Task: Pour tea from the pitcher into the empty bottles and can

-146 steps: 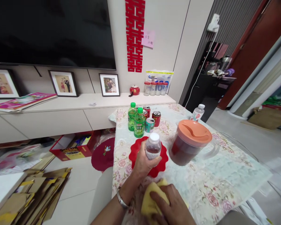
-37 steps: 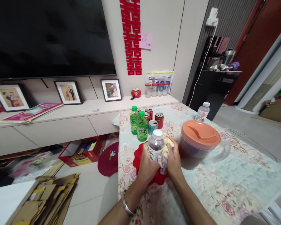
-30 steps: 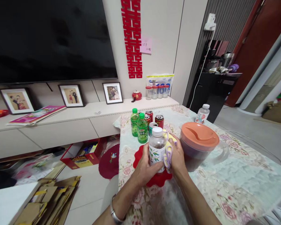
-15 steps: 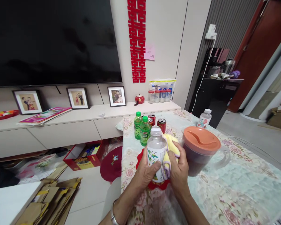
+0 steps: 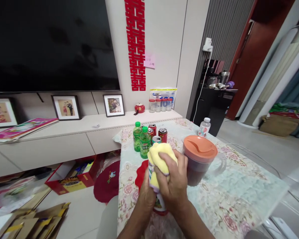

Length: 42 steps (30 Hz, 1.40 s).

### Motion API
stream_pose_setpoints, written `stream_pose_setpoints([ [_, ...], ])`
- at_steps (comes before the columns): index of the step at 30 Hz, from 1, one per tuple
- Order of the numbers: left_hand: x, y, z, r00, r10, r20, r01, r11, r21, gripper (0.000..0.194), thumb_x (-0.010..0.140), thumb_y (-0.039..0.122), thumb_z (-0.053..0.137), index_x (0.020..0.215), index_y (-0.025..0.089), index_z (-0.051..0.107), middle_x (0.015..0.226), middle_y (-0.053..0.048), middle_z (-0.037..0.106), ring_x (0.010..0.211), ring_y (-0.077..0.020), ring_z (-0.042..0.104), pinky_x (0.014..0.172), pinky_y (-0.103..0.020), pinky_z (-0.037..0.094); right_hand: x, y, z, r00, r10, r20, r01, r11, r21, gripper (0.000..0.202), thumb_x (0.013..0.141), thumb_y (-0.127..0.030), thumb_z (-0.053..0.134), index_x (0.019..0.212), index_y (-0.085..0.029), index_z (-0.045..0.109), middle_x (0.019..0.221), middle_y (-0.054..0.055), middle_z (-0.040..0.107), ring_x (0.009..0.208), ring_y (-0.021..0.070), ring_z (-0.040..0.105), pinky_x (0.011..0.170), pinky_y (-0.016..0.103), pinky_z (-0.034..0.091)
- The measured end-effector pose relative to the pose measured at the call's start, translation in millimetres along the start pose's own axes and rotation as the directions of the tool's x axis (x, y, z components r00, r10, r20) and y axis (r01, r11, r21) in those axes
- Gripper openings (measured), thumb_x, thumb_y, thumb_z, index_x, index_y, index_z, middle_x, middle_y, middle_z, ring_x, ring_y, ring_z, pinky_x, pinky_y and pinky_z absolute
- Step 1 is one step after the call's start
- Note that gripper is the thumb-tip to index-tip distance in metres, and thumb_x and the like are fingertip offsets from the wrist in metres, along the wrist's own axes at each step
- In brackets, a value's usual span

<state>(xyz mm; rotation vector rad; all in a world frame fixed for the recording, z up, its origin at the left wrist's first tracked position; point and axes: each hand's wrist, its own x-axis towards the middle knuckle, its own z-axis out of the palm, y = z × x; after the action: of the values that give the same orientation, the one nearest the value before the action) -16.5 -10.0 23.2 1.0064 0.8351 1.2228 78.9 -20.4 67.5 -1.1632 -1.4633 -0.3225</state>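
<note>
My left hand [image 5: 147,196] is closed around the side of a clear bottle [image 5: 159,203] with a white leaf-patterned label. A yellow cloth [image 5: 161,156] with a purple edge covers the bottle's top, and my right hand [image 5: 174,176] grips it there. The cap and upper body are hidden under the cloth. Beneath and beside the bottle lies a red scalloped mat [image 5: 141,173]. To the right of my right hand stands a pitcher [image 5: 198,169] of dark liquid with an orange lid [image 5: 200,147].
Beyond my hands stand green-capped bottles [image 5: 145,146] and several drink cans [image 5: 162,135]. Another labelled bottle [image 5: 204,127] is at the table's far right. A flowered cloth [image 5: 214,199] covers the table. A dark red stool [image 5: 106,186] and a red box [image 5: 72,179] are at left.
My right hand has moved the yellow cloth from the bottle's side up over its top. The view has turned somewhat to the right.
</note>
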Motion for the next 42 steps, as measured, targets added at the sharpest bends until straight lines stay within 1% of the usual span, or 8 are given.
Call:
stream_pose_setpoints([
  [5, -7.2, -5.0, -2.7, 1.0, 0.004, -0.024, -0.005, 0.999, -0.035, 0.09, 0.083, 0.072, 0.07, 0.156, 0.025, 0.046, 0.157, -0.015, 0.058, 0.147, -0.0385, 0.051, 0.123, -0.05, 0.042, 17.0, -4.2, 4.6, 0.998, 0.066, -0.013, -0.064, 0.993, 0.1, 0.037, 0.095, -0.017, 0.062, 0.131, -0.028, 0.06, 0.131, 0.012, 0.054, 0.127, 0.0309, 0.051, 0.101, 0.049, 0.049],
  [11, 2.2, 8.3, -24.7, 0.962, -0.186, -0.201, 0.173, 0.982, -0.081, 0.086, 0.088, 0.075, 0.062, 0.155, 0.024, 0.046, 0.15, -0.013, 0.064, 0.141, -0.0334, 0.058, 0.117, -0.045, 0.049, -46.2, -10.6, 6.5, 0.997, 0.079, -0.006, -0.077, 0.984, 0.163, 0.045, 0.091, -0.011, 0.057, 0.133, -0.03, 0.058, 0.14, 0.011, 0.048, 0.124, 0.0293, 0.052, 0.101, 0.049, 0.049],
  [16, -1.4, 33.4, -17.4, 0.971, -0.094, -0.22, 0.121, 0.986, 0.113, 0.088, 0.087, 0.08, 0.059, 0.154, 0.025, 0.045, 0.151, -0.012, 0.063, 0.14, -0.0352, 0.059, 0.112, -0.043, 0.053, -84.2, -16.8, 13.3, 0.976, 0.203, -0.074, -0.182, 0.957, 0.226, 0.039, 0.094, -0.014, 0.053, 0.129, -0.029, 0.057, 0.143, 0.013, 0.049, 0.127, 0.0301, 0.057, 0.101, 0.05, 0.051],
  [21, -15.0, 31.1, -1.0, 0.996, 0.008, -0.085, -0.009, 1.0, -0.01, 0.099, 0.079, 0.072, 0.074, 0.158, 0.027, 0.037, 0.137, -0.011, 0.073, 0.121, -0.0347, 0.071, 0.1, -0.042, 0.06, -55.1, -9.7, 11.8, 0.862, 0.507, -0.005, -0.467, 0.798, 0.38, 0.041, 0.097, -0.033, 0.059, 0.138, -0.029, 0.056, 0.135, 0.01, 0.064, 0.121, 0.0289, 0.064, 0.101, 0.046, 0.053],
  [27, -19.1, 14.3, -18.3, 0.986, -0.152, -0.066, 0.14, 0.978, -0.157, 0.109, 0.073, 0.051, 0.087, 0.163, 0.032, 0.029, 0.149, -0.01, 0.065, 0.129, -0.0353, 0.067, 0.104, -0.044, 0.059, -3.5, 9.9, 0.3, 0.736, 0.619, 0.275, -0.639, 0.499, 0.586, 0.044, 0.099, -0.048, 0.059, 0.136, -0.024, 0.058, 0.129, 0.009, 0.073, 0.109, 0.0269, 0.072, 0.09, 0.039, 0.057],
  [36, -10.6, 16.6, -31.7, 0.995, -0.1, -0.025, 0.099, 0.995, -0.033, 0.095, 0.081, 0.053, 0.081, 0.161, 0.032, 0.034, 0.169, -0.006, 0.041, 0.155, -0.0343, 0.04, 0.126, -0.044, 0.038, -43.9, -5.8, 13.9, 0.814, 0.581, 0.001, -0.53, 0.742, 0.411, 0.044, 0.1, -0.036, 0.057, 0.142, -0.026, 0.056, 0.141, 0.013, 0.064, 0.125, 0.03, 0.063, 0.105, 0.049, 0.051],
  [39, -9.5, 10.1, -28.7, 0.994, -0.066, 0.087, 0.073, 0.994, -0.086, 0.092, 0.079, 0.054, 0.081, 0.157, 0.026, 0.039, 0.155, -0.011, 0.058, 0.144, -0.0371, 0.054, 0.118, -0.046, 0.048, -62.0, -14.3, 7.7, 0.931, 0.35, -0.098, -0.313, 0.908, 0.277, 0.043, 0.097, -0.022, 0.059, 0.138, -0.031, 0.057, 0.142, 0.011, 0.056, 0.13, 0.0306, 0.057, 0.106, 0.052, 0.05],
  [42, -10.8, 6.1, -24.0, 1.0, -0.004, -0.01, 0.005, 0.999, 0.05, 0.092, 0.064, 0.044, 0.09, 0.144, 0.02, 0.051, 0.137, -0.013, 0.07, 0.132, -0.0386, 0.063, 0.107, -0.043, 0.056, -62.4, -12.5, -6.5, 0.998, 0.036, -0.051, -0.024, 0.977, 0.21, 0.053, 0.091, -0.01, 0.057, 0.139, -0.032, 0.055, 0.149, 0.012, 0.046, 0.136, 0.0336, 0.05, 0.106, 0.058, 0.048],
])
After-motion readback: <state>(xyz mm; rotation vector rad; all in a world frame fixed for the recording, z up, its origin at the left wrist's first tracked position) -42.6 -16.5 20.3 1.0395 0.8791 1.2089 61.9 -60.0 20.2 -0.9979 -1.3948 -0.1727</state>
